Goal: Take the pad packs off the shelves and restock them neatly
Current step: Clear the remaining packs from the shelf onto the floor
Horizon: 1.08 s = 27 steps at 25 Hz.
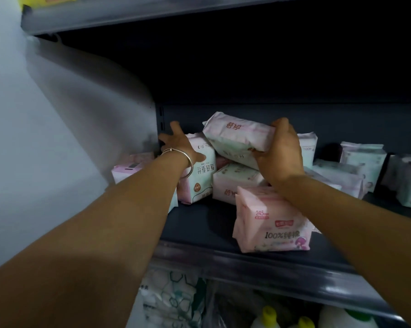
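We see both arms reaching into a dark shelf (199, 223) where pad packs lie in a loose heap; our right hand (280, 150) grips a pink-and-white pack (237, 138) at its right end, fingers curled over the top edge and thumb underneath, holding it tilted above the others. Our left hand (178, 145), with a thin silver bangle (179, 157) at the wrist, is spread, fingers straight and splayed, its palm side resting against the upper left of an upright mint-and-pink pack (203, 174); whether it presses or only touches we cannot tell. Just beneath the lifted pack lies a pale pink pack (235, 181), and in front of that, near the shelf's front edge, a peach pack printed 245 (270, 226) leans under the right forearm. Another pink pack (128, 165) sits at the far left behind the left forearm; more pale packs (363, 162) stand and lie further right along the shelf, some blurred. Below the shelf we make out a white wrapped bundle (169, 301) and white bottles with yellow-green caps (268, 313); an upper shelf (105, 17) crosses the top of the view, with something yellow on it.
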Each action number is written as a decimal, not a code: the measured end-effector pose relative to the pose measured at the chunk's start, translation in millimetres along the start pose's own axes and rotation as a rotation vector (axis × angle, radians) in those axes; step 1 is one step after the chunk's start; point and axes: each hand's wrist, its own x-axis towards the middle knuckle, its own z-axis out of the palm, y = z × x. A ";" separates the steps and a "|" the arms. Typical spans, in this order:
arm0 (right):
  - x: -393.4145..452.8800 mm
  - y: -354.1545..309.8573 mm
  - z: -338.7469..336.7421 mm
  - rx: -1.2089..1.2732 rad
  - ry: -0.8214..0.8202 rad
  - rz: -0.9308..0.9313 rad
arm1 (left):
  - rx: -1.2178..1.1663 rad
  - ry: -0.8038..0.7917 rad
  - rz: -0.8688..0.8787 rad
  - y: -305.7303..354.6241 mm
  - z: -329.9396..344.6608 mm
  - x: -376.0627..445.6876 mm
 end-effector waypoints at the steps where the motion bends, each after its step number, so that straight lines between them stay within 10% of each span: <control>1: 0.7 0.2 -2.9 0.008 0.009 -0.003 | 0.019 0.003 -0.010 3.2 1.0 -1.0; 14: -34.9 -69.3 -81.7 0.157 0.076 -0.052 | -0.391 0.314 0.082 22.2 -107.1 -96.6; 27: -252.2 -72.5 -48.4 0.322 -0.429 0.038 | -0.123 0.234 -0.316 -148.3 -111.5 -314.1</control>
